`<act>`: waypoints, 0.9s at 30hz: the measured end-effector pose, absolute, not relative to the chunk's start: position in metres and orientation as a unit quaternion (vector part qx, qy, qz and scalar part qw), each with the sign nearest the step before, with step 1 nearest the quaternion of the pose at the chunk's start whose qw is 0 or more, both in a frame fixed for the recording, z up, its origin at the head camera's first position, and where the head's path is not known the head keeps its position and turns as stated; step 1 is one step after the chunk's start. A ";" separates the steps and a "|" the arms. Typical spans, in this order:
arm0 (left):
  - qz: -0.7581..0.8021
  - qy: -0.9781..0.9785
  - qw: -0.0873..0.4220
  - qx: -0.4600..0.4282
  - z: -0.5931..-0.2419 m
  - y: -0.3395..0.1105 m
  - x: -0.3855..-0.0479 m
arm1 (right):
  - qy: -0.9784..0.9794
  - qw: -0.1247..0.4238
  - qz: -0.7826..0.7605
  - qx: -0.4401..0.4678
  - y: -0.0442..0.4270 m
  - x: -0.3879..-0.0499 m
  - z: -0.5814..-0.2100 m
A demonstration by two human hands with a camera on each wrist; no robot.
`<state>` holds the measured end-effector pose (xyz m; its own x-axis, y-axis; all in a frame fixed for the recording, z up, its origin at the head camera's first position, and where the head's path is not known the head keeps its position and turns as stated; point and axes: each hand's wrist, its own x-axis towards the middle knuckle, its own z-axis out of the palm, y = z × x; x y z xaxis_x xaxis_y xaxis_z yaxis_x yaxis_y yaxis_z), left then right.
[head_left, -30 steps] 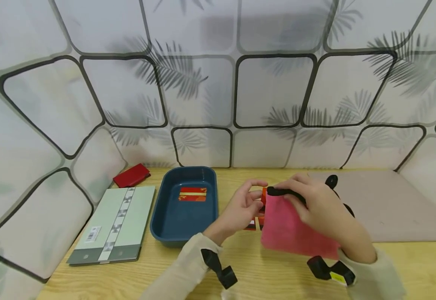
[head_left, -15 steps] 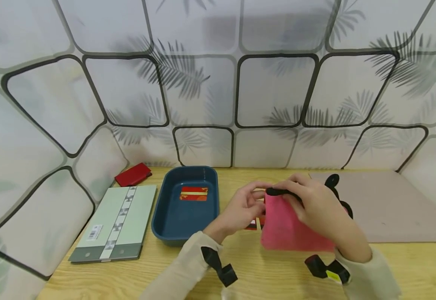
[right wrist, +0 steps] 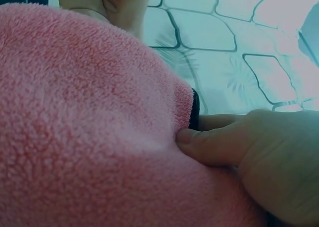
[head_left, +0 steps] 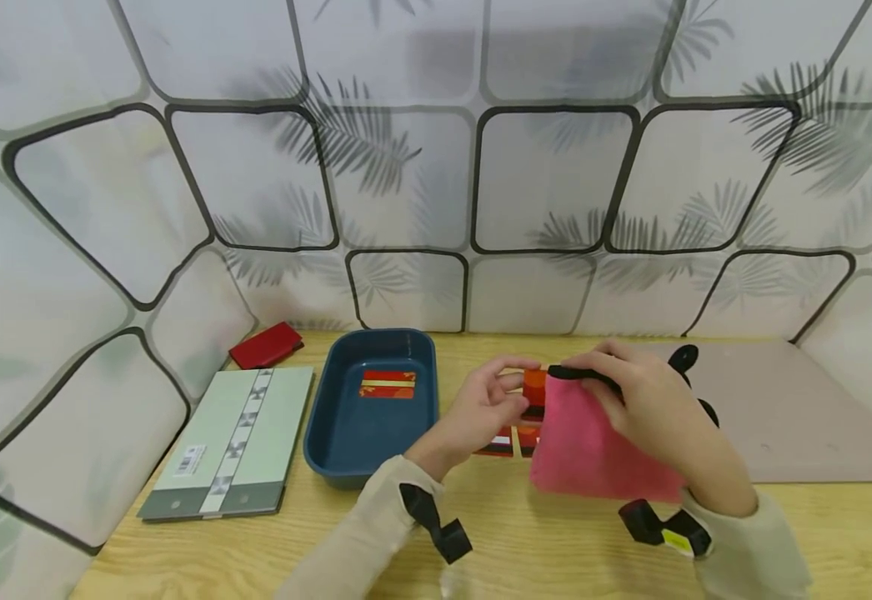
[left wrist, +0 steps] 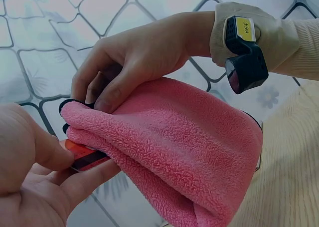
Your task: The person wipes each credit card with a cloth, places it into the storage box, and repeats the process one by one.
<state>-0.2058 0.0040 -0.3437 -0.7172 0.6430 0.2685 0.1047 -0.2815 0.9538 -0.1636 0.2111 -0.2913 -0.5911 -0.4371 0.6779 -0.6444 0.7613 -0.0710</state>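
My right hand [head_left: 634, 404] grips the black-edged top of a folded pink fleecy cloth [head_left: 593, 454], thumb on the near side. My left hand [head_left: 481, 408] pinches an orange-red card with a dark stripe [left wrist: 88, 156] between thumb and fingers. In the left wrist view the card's far end meets the cloth's folded edge; how far it reaches behind or between the layers is hidden. Fleece [right wrist: 99, 127] fills most of the right wrist view, with the right thumb [right wrist: 199, 143] pressing on it. Two more red cards [head_left: 498, 442] lie on the table, partly covered by hand and cloth.
Left of the hands stands a blue tray [head_left: 364, 450] with a red and gold card [head_left: 388, 384] inside. A pale green folder [head_left: 259, 442] and a red wallet-like case [head_left: 266, 346] lie farther left. A greyish-pink mat [head_left: 796, 417] covers the table's right side.
The cloth first shifts slightly left over the card, then moves right with my right hand. More of the card held by my left hand now shows.
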 end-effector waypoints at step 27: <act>0.743 0.615 0.117 0.238 -0.339 0.000 -0.210 | -0.902 0.331 0.152 0.233 0.238 -0.162 -0.282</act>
<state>-0.2103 0.0000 -0.3391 -0.8598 0.4656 0.2095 0.1192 -0.2160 0.9691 -0.1616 0.2384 -0.2821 -0.6724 -0.3200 0.6674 -0.5216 0.8446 -0.1206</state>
